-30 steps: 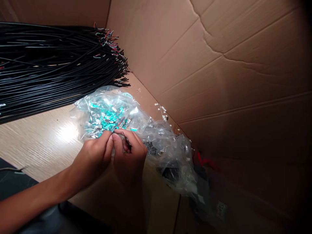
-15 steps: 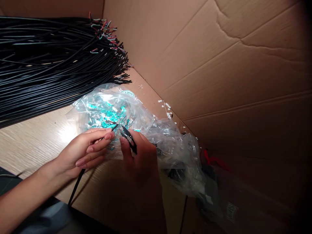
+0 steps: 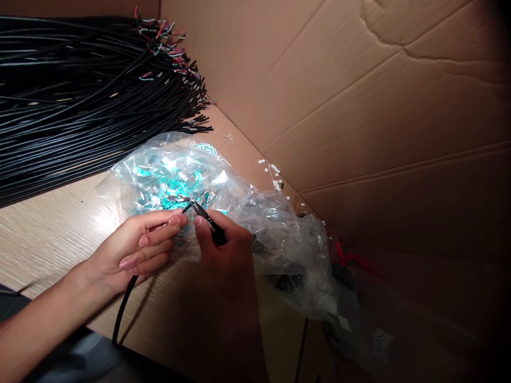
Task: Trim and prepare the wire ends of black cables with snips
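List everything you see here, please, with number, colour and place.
cable bundle: one, black with coloured ends, upper left
plastic bag: one, clear, centre
small pieces: many, teal and silver, inside the bag
crumbs: several, white, above the bag
red strip: one, red, right, in shadow
cardboard wall: two, brown, top and right
table: one, light wood colour, lower left
snips: one pair, black, in the right hand
single cable: one, black, in the left hand
left hand: lower left, fingers around the cable
right hand: centre, holding the snips

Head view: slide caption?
Left hand holds a black cable, right hand black snips, above a clear plastic bag of teal pieces.
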A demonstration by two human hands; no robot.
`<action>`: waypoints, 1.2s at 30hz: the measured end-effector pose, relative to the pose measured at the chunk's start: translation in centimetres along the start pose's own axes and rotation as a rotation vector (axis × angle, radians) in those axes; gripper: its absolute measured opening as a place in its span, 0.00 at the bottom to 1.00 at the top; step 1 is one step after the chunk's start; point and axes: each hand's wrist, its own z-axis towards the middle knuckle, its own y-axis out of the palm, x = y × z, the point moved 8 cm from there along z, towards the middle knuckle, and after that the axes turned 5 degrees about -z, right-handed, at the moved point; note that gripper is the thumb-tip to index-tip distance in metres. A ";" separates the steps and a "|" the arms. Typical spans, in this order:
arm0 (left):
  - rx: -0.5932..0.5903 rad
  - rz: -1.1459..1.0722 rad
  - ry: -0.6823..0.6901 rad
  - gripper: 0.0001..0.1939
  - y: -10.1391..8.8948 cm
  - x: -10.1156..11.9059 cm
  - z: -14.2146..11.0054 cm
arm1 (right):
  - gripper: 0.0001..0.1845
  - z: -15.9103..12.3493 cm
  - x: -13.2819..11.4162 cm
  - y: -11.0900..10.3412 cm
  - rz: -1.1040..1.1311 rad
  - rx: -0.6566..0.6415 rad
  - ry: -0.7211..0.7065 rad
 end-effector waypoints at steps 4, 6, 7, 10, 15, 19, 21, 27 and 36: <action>-0.023 -0.030 0.021 0.16 0.3 0.2 0.1 | 0.18 0.3 0.6 0.1 0.020 -0.045 0.030; -0.020 -0.030 0.030 0.16 0.3 0.3 0.1 | 0.20 0.6 0.8 0.1 0.039 -0.062 0.025; -0.015 -0.028 0.029 0.17 0.3 0.4 0.2 | 0.20 0.7 1.0 0.1 0.048 -0.069 0.023; -0.010 -0.009 0.023 0.21 0.2 0.4 0.3 | 0.21 0.9 1.1 0.1 0.059 -0.087 0.014; -0.029 -0.006 0.035 0.17 0.3 0.6 0.5 | 0.19 1.0 1.1 0.2 0.052 -0.082 0.020; -0.054 -0.052 0.031 0.16 0.6 0.6 0.5 | 0.21 1.1 1.1 0.3 0.068 -0.070 0.009; -0.037 -0.067 0.038 0.15 0.5 0.7 0.6 | 0.21 1.2 1.3 0.3 0.069 -0.069 0.010; 0.050 -0.045 0.051 0.18 0.4 0.9 0.8 | 0.20 1.1 1.7 -0.1 0.032 -0.070 0.039; 0.152 0.122 0.163 0.27 0.6 1.6 0.4 | 0.20 1.4 1.1 -0.7 -0.033 -0.100 -0.015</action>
